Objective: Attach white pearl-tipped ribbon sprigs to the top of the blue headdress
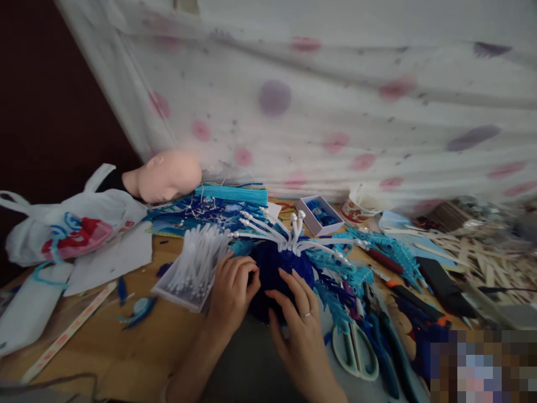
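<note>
A dark blue dome-shaped craft piece (274, 266) with white bead-tipped stems (289, 235) and turquoise fringed leaves (335, 263) sits at the table's near edge. My left hand (230, 294) curls its fingers against the dome's left side. My right hand (297, 319), a ring on one finger, presses spread, bent fingers on the dome's front right. Both hands hold the piece.
A clear tray of white stems (191, 268) lies left of the dome. A mannequin head (168, 174), plastic bag (71, 226), small white box (321, 214), paper cup (356, 210), scissors (356, 350), wooden sticks (482, 252) and a ruler (69, 330) crowd the wooden table (138, 341). A dotted cloth (327, 95) hangs behind.
</note>
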The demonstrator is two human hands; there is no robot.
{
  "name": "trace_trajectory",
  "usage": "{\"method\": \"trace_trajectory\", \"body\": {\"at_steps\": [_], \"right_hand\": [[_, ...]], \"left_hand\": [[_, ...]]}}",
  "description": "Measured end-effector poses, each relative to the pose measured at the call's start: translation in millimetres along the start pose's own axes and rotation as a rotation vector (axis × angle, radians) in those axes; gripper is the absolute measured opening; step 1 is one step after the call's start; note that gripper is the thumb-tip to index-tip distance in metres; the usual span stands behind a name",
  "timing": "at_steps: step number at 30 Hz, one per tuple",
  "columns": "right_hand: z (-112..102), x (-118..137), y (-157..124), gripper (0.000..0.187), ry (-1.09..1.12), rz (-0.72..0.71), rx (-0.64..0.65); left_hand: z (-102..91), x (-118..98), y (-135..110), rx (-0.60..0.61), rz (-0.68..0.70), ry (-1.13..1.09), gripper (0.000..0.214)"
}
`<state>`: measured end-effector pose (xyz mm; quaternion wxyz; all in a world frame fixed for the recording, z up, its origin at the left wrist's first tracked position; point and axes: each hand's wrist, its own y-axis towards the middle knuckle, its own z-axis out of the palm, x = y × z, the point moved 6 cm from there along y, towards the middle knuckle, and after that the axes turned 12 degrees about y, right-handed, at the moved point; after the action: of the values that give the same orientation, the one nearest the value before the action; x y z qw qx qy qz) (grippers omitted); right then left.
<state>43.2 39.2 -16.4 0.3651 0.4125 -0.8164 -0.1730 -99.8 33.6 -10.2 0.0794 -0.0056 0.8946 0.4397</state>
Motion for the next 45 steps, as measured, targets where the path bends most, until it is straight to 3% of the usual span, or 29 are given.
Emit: {"method": "trace_trajectory", "body": {"at_steps": [22,25,28,30,33,35,38,41,45], "right_hand": [[10,4,4,0.036,-0.060,-0.061,-0.088],[11,3,4,0.034,-0.071,-0.042,-0.104],[15,2,3,0.033,-0.078,-0.044,-0.094],[18,3,3,0.031,-0.093,-0.041,-0.107],[21,3,2,0.028,-0.108,-0.022,-0.136],[22,4,2,0.028,-0.107,-0.017,-0.137],[22,5,2,0.028,-0.107,-0.014,-0.134],[20,6,3,0.028,-0.103,-0.011,-0.141],[21,6,3,0.030,-0.096,-0.012,-0.150]], "left_hand": [[-0.6,8,1,-0.005,-0.151,0.135,0.009],[-19.0,38,5,-0.125,-0.231,0.195,0.011],[-58.0,77,7,-0.321,-0.355,0.265,0.006],[-77.8,86,9,-0.354,-0.344,0.255,0.005],[-78.8,67,9,-0.258,-0.221,0.141,0.017],[-58.1,44,6,-0.099,-0.155,0.060,0.022],[-26.9,14,0,0.010,-0.051,0.057,0.018],[-11.0,3,-2,0.032,0.026,0.076,0.017],[-11.4,2,3,0.009,0.094,0.113,0.018]]}}
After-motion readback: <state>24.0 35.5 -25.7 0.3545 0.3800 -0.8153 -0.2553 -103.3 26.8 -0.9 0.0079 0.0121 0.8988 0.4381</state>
